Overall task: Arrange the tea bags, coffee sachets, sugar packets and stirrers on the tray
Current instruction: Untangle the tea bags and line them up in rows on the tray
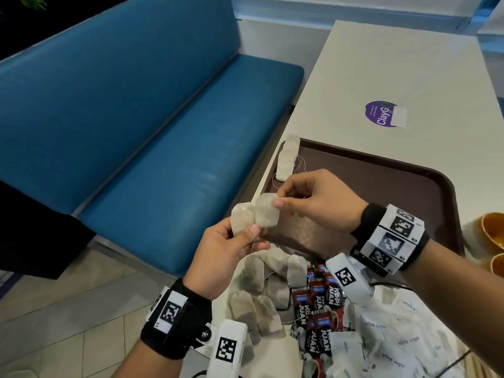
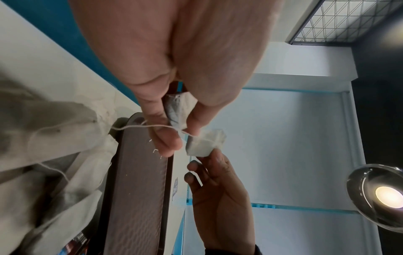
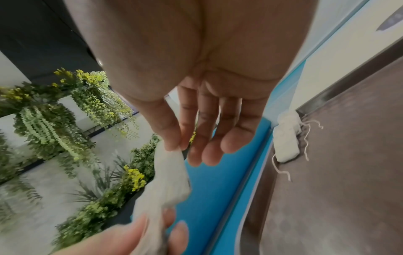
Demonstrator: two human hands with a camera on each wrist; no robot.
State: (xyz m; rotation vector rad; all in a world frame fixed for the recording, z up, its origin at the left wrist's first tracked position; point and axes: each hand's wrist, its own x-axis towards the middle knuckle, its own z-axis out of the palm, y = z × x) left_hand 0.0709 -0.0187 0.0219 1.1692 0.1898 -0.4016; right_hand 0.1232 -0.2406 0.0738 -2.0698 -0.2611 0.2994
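My left hand pinches a pale tea bag by its lower edge, above the near left corner of the brown tray. Beside it my right hand pinches a second tea bag at its top corner. A thin string runs between the two bags. A short row of tea bags lies along the tray's far left edge. Near me lie loose tea bags, red and black coffee sachets and white sugar packets. In the right wrist view, my thumb and forefinger grip the bag.
The tray sits on a white table with a purple sticker. Two orange bowls stand at the right edge. A blue bench runs along the table's left side. Most of the tray's floor is bare.
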